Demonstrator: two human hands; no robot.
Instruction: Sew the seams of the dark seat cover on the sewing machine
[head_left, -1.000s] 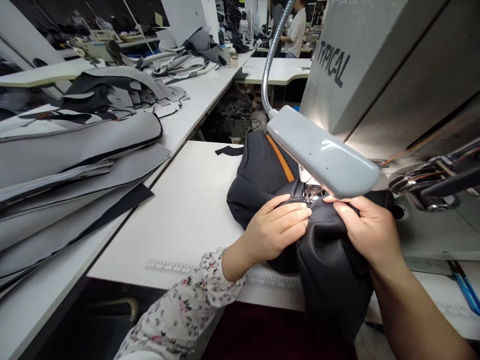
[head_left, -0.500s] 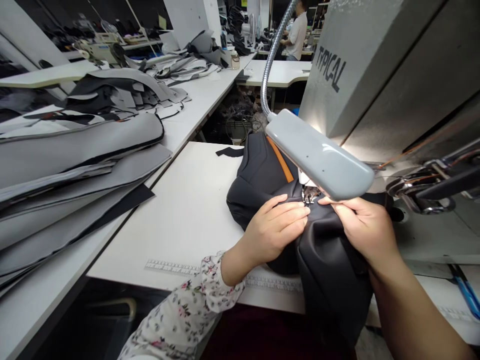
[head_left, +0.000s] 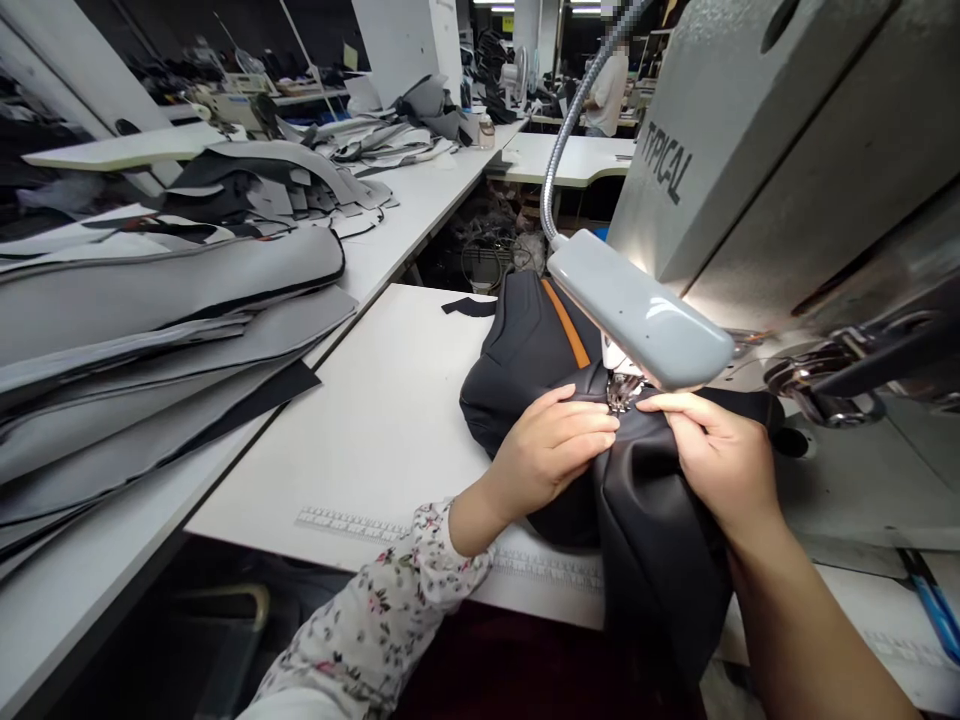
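A black leather-like cover (head_left: 517,345) with an orange strip (head_left: 564,322) lies bunched under the presser foot (head_left: 621,392) of a sewing machine (head_left: 697,150). My left hand (head_left: 551,445) rests on the cover just left of the foot, its fingers stretched out side by side and the thumb apart. Right of the foot, my right hand (head_left: 724,445) pinches a fold of the cover between thumb and forefinger, the forefinger pointing at the foot. One part of the cover hangs over the table's front edge. The needle tip is too small to make out.
A grey lamp head (head_left: 637,310) on a bendy metal neck hangs close above my hands. Grey padded panels (head_left: 165,300) are stacked on the left table. A ruler strip (head_left: 352,524) runs along the front edge. Blue-handled snips (head_left: 934,605) lie far right. A person (head_left: 609,90) stands in the background.
The camera view has shifted slightly, so most things sit a little further right and lower. Both hands stay on the cover beside the presser foot; the right forefinger lies straighter.
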